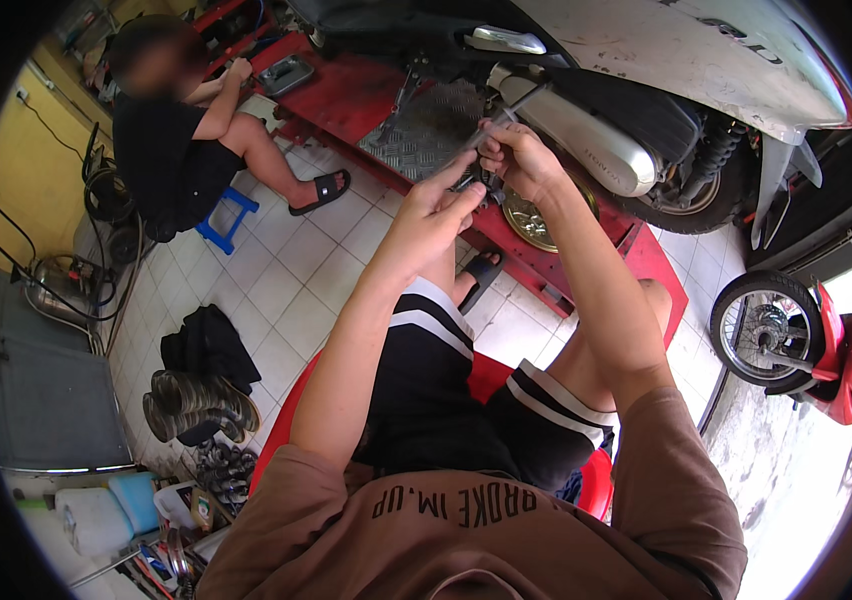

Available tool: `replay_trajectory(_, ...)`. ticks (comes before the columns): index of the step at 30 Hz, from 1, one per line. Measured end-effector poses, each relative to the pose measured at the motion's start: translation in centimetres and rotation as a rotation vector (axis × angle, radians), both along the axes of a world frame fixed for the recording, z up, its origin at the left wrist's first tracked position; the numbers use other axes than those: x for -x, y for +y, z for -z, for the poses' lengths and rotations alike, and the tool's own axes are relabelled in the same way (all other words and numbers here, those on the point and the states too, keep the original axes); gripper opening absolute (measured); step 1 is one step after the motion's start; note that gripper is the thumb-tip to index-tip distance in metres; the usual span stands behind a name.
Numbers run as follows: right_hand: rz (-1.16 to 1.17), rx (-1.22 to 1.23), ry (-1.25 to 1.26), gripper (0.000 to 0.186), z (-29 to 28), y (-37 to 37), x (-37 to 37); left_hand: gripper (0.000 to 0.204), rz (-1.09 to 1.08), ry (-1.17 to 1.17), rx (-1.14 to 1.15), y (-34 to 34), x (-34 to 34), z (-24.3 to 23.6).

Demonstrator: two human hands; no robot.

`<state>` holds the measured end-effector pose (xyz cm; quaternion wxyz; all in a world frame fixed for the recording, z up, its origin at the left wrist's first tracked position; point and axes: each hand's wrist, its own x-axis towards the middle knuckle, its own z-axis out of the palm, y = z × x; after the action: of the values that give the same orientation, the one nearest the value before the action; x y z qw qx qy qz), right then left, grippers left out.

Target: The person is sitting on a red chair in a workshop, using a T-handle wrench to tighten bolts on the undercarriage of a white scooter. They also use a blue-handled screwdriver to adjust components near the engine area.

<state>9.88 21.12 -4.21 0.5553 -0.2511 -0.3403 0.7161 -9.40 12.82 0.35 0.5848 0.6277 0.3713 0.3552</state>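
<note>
My right hand [518, 160] is raised in front of the scooter, its fingers closed around a slim grey metal rod-like tool [473, 142]. A thin bar shows beyond those fingers; the tool's exact kind is unclear. Just to the left, my left hand [436, 213] has its fingers stretched out and its thumb apart, with the fingertips beside the tool's lower end. Whether they touch it I cannot tell. Behind both hands is the scooter's silver engine-side cover [601, 145]. A gold-coloured round part [529, 222] lies below my right hand on the red lift platform [516, 262].
Another person [171, 130] sits at left on a blue stool [229, 220], near a grey tray [286, 75]. A red motorbike's wheel [766, 330] stands at right. Dark cloth [208, 345] and coiled parts [201, 405] lie on the tiled floor. Bottles [96, 520] stand lower left.
</note>
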Motion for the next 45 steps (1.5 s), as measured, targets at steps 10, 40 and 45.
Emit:
replay_trajectory(10, -0.014, -0.008, 0.01, 0.011, -0.1, 0.1, -0.4, 0.06, 0.026, -0.005, -0.212, -0.5, -0.1, 0.1)
replay_trajectory(40, 0.016, -0.003, -0.009, 0.013, -0.4, -0.1, -0.9, 0.06, 0.034, 0.0, -0.171, 0.5, -0.6, 1.3)
replay_trajectory(45, 0.101, 0.045, -0.054, 0.014, -0.6, -0.3, -0.4, 0.055, -0.196, 0.07, -0.127, 0.0, -0.8, 2.0)
